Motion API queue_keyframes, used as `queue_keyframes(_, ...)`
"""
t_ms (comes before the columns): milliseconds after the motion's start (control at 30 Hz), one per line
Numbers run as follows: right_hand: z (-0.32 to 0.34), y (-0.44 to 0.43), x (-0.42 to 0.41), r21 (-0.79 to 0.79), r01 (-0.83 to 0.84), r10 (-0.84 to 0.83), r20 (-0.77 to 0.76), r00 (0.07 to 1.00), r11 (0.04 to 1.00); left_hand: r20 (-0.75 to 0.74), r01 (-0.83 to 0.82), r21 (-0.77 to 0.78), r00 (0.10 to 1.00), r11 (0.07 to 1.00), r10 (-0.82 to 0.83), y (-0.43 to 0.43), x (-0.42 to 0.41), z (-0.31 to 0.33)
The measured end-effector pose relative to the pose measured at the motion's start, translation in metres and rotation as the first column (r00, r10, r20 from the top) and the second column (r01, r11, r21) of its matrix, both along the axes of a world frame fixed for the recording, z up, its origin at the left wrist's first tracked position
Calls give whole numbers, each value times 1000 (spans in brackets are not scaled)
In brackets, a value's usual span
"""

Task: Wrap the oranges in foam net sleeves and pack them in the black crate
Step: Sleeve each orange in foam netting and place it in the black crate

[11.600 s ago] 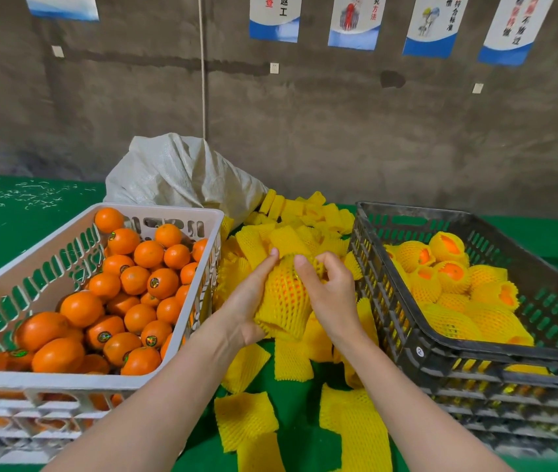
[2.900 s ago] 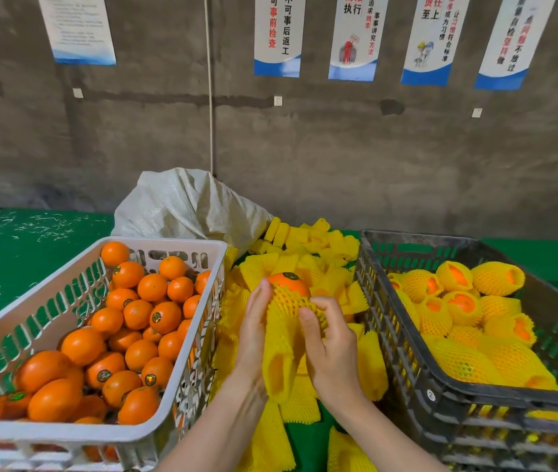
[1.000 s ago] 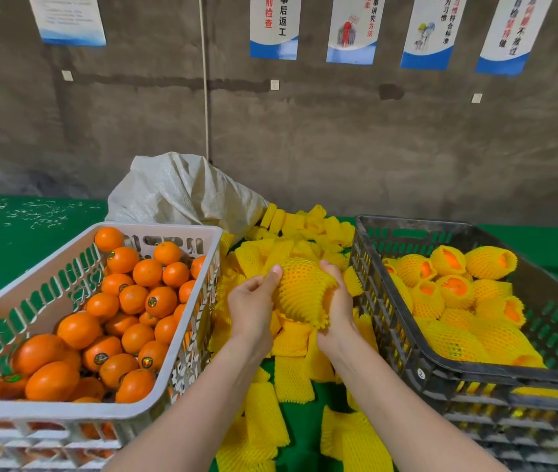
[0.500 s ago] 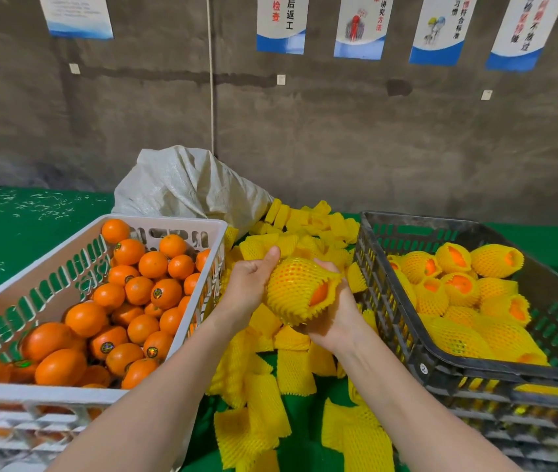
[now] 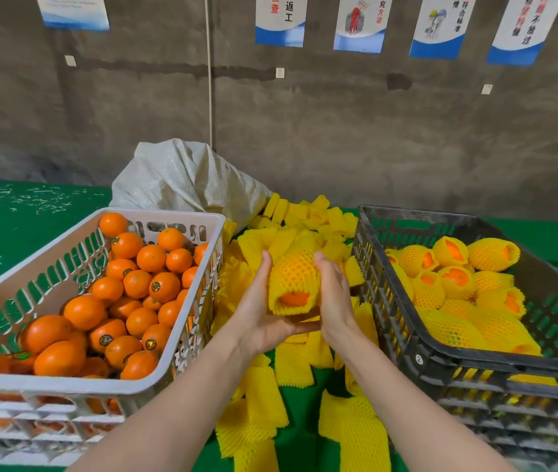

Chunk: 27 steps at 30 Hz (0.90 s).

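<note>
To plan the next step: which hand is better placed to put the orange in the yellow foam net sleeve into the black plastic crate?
Probably the right hand: it holds the net-sleeved orange on the side nearest the black plastic crate, while the left hand holds the far side.

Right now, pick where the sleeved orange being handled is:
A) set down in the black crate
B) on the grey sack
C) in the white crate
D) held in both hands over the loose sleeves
D: the left hand and right hand grip the sleeved orange above the loose sleeves.
</note>
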State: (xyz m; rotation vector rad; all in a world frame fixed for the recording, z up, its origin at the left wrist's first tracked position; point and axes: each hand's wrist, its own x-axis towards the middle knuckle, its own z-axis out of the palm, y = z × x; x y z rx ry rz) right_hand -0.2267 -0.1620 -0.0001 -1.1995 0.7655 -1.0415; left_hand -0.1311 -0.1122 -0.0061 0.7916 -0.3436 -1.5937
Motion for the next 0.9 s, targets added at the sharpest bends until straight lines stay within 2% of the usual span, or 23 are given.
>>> queue_keyframes(33, -3, -3, -1, -83, 10, -14, -54, 998, 997, -42, 3, -8, 999, 1000, -3, 0, -2, 1)
queue_keyframes(100, -4, -7, -8, -157, -11, -4, -100, 995, 988, -25, -62, -19, 998, 998, 61, -2, -2, 2)
queue_keyframes(167, -1, -11, -16, -205, -53, 36, -86, 996, 977, 94, -116, -27, 989, 993, 118, -3, 3, 3)
queue_keyframes(233, 3, -10, -19, -295, -63, 30, -115, 993, 953, 285, -146, -28, 947, 989, 147, -3, 6, 3)
queue_keyframes(300, 6, -8, -16, -426, -27, -64, -199, 978, 905, 432, -159, -42, 887, 986, 162, -4, 4, 1)
queue_keyframes(333, 7, -8, -13, -482, 2, -128, -228, 965, 876, 449, -143, -51, 881, 988, 151, -4, 3, 2)
queue_keyframes(400, 9, -9, -11, -536, 44, -197, -231, 953, 843, 411, -93, -52, 905, 994, 107, -2, 1, 5)
queue_keyframes(533, 11, -11, -11, -550, 54, -184, -184, 965, 834, 399, -72, -61, 912, 995, 91, 0, 10, 10)
queue_keyframes(633, 12, -10, -10, -480, -10, -82, -170, 982, 877, 388, -28, -76, 920, 997, 55, 4, 15, 15)
queue_keyframes(767, 19, -9, -9, -342, -110, 75, -115, 991, 933, 238, 39, -60, 971, 997, -24, 6, 15, 16)
queue_keyframes(900, 19, -9, -10, -283, -146, 138, -48, 989, 948, 153, 100, -54, 984, 993, -91, 9, 12, 17)
